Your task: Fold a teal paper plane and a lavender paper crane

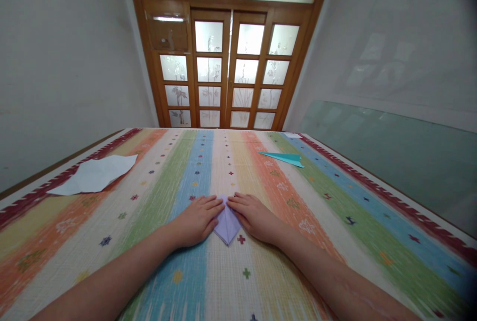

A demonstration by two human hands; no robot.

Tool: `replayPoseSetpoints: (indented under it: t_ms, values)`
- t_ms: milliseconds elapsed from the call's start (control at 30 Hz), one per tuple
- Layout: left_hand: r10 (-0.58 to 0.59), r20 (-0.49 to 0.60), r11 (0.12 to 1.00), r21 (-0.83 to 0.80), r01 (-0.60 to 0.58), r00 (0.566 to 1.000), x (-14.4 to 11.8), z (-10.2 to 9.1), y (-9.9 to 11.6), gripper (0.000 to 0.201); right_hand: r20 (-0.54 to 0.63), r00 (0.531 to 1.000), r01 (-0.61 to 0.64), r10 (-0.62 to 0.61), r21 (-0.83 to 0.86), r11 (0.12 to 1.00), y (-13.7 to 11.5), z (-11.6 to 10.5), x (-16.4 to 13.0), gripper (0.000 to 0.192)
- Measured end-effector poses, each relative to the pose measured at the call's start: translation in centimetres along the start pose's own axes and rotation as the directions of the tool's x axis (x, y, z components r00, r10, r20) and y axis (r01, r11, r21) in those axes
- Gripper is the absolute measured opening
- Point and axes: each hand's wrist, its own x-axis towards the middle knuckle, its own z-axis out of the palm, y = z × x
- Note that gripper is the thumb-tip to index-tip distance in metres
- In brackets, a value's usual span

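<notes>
A small piece of folded purple paper (227,226) lies on the striped tablecloth near the middle, its lower corner pointing toward me. A crease runs down its centre. My left hand (199,219) holds its left side, fingertips on the upper left edge and thumb against the side. From the other side my right hand (253,215) holds the right edge, with fingers close together over the upper part. The fingertips of both hands nearly meet at the top corner and cover part of the paper.
A rumpled white sheet of paper (97,174) lies at the left. Farther off on the right is a teal paper plane (285,158). A small white piece (292,135) lies near the far right edge. Wooden doors with glass panes (227,67) stand beyond the table.
</notes>
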Motion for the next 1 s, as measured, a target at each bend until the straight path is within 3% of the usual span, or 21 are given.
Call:
replayPoseSetpoints:
  t_ms: [300, 700, 1000]
  values:
    - [-0.05, 0.028, 0.999, -0.008, 0.051, 0.998, -0.1, 0.2, -0.3, 0.059, 0.093, 0.995, -0.044, 0.047, -0.03, 0.999, -0.3, 0.0, -0.2, 0.049]
    - [-0.056, 0.046, 0.997, -0.049, 0.058, 0.997, -0.2, -0.1, -0.6, 0.071, 0.1, 0.992, -0.069, 0.071, -0.017, 0.997, -0.6, -0.2, -0.4, 0.053]
    - [0.02, 0.205, 0.987, -0.16, 0.013, 0.979, 0.0, -1.4, -2.5, 0.064, 0.13, 0.99, -0.054, 0.059, -0.039, 0.998, -0.4, -0.2, -0.4, 0.054]
